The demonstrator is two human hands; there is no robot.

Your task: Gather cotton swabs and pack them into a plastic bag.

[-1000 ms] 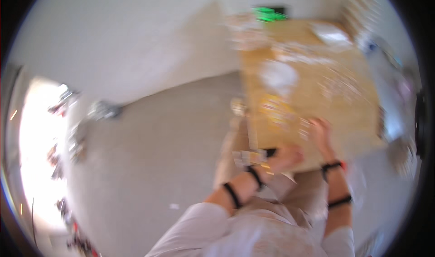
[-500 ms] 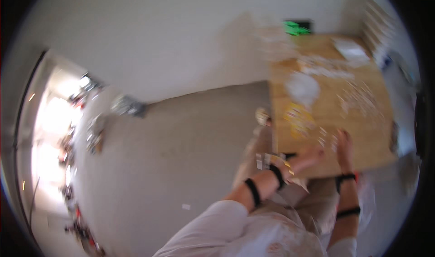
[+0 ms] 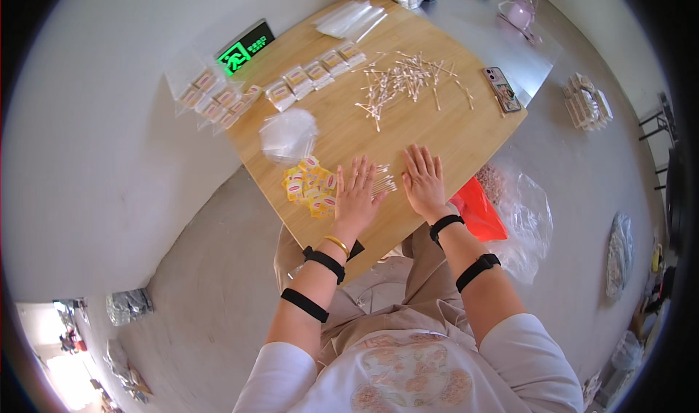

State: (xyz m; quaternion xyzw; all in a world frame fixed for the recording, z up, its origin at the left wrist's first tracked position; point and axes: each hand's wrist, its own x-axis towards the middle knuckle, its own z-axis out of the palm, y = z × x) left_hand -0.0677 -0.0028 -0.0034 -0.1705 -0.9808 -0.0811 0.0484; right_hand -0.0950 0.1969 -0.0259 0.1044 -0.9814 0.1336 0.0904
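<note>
The shirt (image 3: pixel 397 395) is white and short-sleeved, with a faded pinkish-orange floral print (image 3: pixel 415 366) across its front. The trousers (image 3: pixel 428 275) are beige-brown. Two plain black straps (image 3: pixel 304 305) ring each forearm (image 3: pixel 502 300), and a thin, gold-coloured bangle (image 3: pixel 337 245) circles the left wrist (image 3: pixel 342 232).

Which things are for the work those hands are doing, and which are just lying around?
Probably for the work:
cotton swabs between the left hand and right hand
loose swab pile
yellow cards
clear plastic stack
row of packs

Probably just lying about:
phone
pink kettle
</note>
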